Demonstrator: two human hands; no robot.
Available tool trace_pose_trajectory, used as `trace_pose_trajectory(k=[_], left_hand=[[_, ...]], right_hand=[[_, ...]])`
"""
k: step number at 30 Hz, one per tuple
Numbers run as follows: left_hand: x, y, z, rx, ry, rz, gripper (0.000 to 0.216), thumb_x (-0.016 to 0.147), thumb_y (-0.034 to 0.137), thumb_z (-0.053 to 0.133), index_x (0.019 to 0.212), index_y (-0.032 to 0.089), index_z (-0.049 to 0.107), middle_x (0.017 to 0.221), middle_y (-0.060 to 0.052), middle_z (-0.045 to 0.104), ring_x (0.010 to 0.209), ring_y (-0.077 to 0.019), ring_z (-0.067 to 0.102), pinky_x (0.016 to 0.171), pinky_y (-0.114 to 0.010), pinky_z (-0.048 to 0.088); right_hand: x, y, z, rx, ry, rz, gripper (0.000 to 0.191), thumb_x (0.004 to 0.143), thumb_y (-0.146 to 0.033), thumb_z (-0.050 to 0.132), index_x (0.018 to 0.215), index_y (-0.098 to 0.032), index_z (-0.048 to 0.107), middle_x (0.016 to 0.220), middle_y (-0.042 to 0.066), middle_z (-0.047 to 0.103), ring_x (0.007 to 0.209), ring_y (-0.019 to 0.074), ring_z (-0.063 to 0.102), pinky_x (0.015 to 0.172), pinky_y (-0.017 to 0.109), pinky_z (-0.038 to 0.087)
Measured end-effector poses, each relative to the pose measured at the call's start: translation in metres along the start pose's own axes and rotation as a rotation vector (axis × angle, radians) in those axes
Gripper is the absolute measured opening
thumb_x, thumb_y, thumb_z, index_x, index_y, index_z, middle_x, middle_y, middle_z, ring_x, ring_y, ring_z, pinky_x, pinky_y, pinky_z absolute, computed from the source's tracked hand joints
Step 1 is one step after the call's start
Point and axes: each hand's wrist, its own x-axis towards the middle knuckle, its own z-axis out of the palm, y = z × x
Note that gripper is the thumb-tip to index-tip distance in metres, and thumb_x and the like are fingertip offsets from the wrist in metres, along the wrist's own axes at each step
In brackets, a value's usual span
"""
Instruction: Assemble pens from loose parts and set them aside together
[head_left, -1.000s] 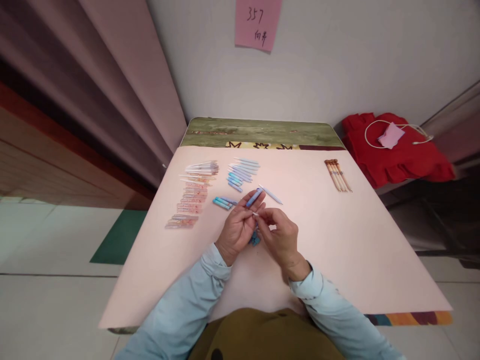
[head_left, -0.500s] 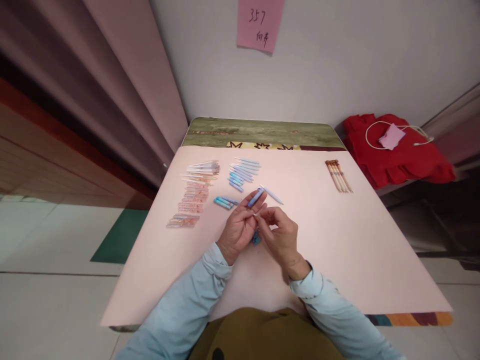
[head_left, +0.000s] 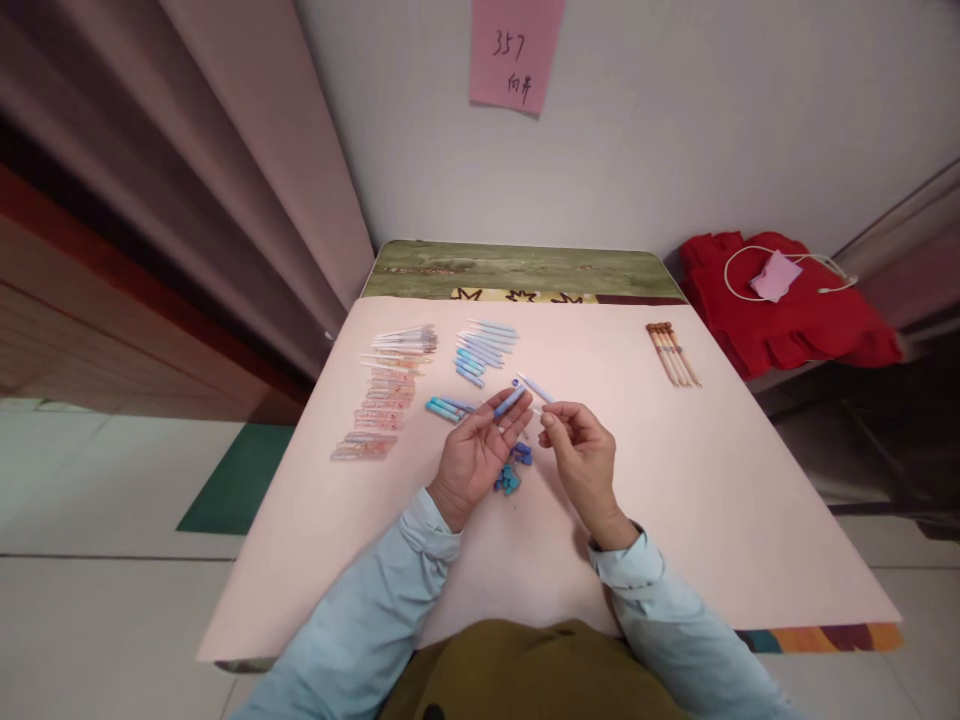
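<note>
Pink table (head_left: 675,500), left hand (head_left: 476,455) holding blue pen (head_left: 510,400)

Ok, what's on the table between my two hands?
In the head view, small blue pieces lie on the pink sheet between the left hand, holding a blue pen, and the right hand.

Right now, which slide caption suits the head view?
Left hand holds a blue pen barrel; right hand pinched shut beside it.

The left hand (head_left: 476,455) grips a blue pen barrel (head_left: 510,400). Just right of the barrel, the right hand (head_left: 581,460) has its fingertips pinched together. Small blue pieces (head_left: 510,480) lie nearer the person than the barrel.
</note>
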Motion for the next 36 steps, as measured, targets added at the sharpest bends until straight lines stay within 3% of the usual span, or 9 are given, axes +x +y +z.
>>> trace_pose_trajectory(k=[3,7,11,14,17,23,27,30,36], left_hand=[[0.001,0.001,0.000,-0.033,0.032,-0.015,0.027,0.087,0.014,0.052,0.109,0.009,0.067,0.123,-0.017,0.068,0.133,-0.0278,0.052,0.112,-0.045,0.041],[0.001,0.001,0.000,-0.055,0.032,-0.031,0.026,0.091,0.021,0.051,0.108,0.010,0.068,0.123,-0.017,0.068,0.133,-0.0279,0.051,0.110,-0.045,0.044],[0.000,0.000,0.001,-0.034,0.012,-0.061,0.029,0.094,0.027,0.049,0.110,0.010,0.067,0.125,-0.019,0.066,0.134,-0.0280,0.050,0.104,-0.041,0.048],[0.000,-0.001,0.002,-0.004,0.012,-0.089,0.031,0.093,0.029,0.049,0.113,0.011,0.065,0.128,-0.019,0.065,0.134,-0.0294,0.050,0.102,-0.042,0.049],[0.000,-0.004,0.003,0.020,0.009,-0.105,0.030,0.093,0.028,0.050,0.111,0.011,0.066,0.127,-0.019,0.065,0.133,-0.0296,0.050,0.105,-0.043,0.047],[0.000,-0.004,0.004,0.025,-0.011,-0.085,0.028,0.092,0.027,0.054,0.108,0.008,0.067,0.125,-0.021,0.066,0.133,-0.0301,0.051,0.109,-0.041,0.044],[0.004,0.012,0.001,0.075,0.081,0.119,0.019,0.086,0.013,0.061,0.104,0.012,0.069,0.118,-0.015,0.070,0.126,-0.0256,0.058,0.110,-0.039,0.044],[0.009,0.023,-0.003,0.143,0.185,0.252,0.020,0.081,0.004,0.064,0.098,0.014,0.069,0.104,-0.008,0.074,0.114,-0.0195,0.066,0.107,-0.032,0.047],[0.013,0.023,-0.010,0.189,0.214,0.244,0.012,0.081,0.006,0.068,0.090,0.014,0.068,0.090,-0.005,0.074,0.094,-0.0156,0.073,0.094,-0.025,0.055]], right_hand=[[0.006,-0.002,-0.003,0.220,-0.102,0.196,0.019,0.083,-0.037,0.064,0.089,-0.019,0.063,0.069,-0.002,0.057,0.059,0.0117,0.056,0.052,0.022,0.051],[0.006,-0.006,-0.002,0.336,-0.234,0.360,0.027,0.086,-0.045,0.055,0.074,-0.020,0.052,0.066,-0.002,0.049,0.049,0.0091,0.044,0.036,0.017,0.029],[0.000,-0.004,0.001,0.037,-0.300,0.172,0.025,0.086,-0.045,0.062,0.082,-0.020,0.062,0.056,-0.006,0.043,0.044,0.0081,0.032,0.039,0.019,0.028],[-0.005,0.002,0.003,-0.276,-0.285,-0.048,0.019,0.085,-0.037,0.065,0.093,-0.022,0.072,0.051,-0.007,0.043,0.046,0.0099,0.038,0.047,0.021,0.036],[-0.007,0.008,0.005,-0.497,-0.247,-0.166,0.017,0.086,-0.033,0.064,0.094,-0.024,0.075,0.054,-0.005,0.052,0.050,0.0121,0.047,0.051,0.023,0.038],[-0.007,0.004,0.003,-0.544,-0.198,-0.244,0.015,0.089,-0.031,0.059,0.087,-0.024,0.073,0.056,-0.005,0.055,0.048,0.0116,0.047,0.052,0.023,0.038],[0.006,0.008,-0.006,-0.624,-0.013,-0.203,0.019,0.093,-0.033,0.053,0.090,-0.022,0.068,0.053,-0.006,0.048,0.048,0.0120,0.045,0.051,0.023,0.035],[0.017,0.021,-0.010,-0.811,-0.068,-0.194,0.015,0.090,-0.028,0.054,0.085,-0.022,0.067,0.070,-0.001,0.063,0.060,0.0147,0.054,0.056,0.025,0.036],[0.021,0.036,-0.007,-0.858,-0.161,-0.247,0.014,0.088,-0.027,0.058,0.087,-0.021,0.071,0.084,0.004,0.068,0.073,0.0179,0.060,0.065,0.027,0.041]])
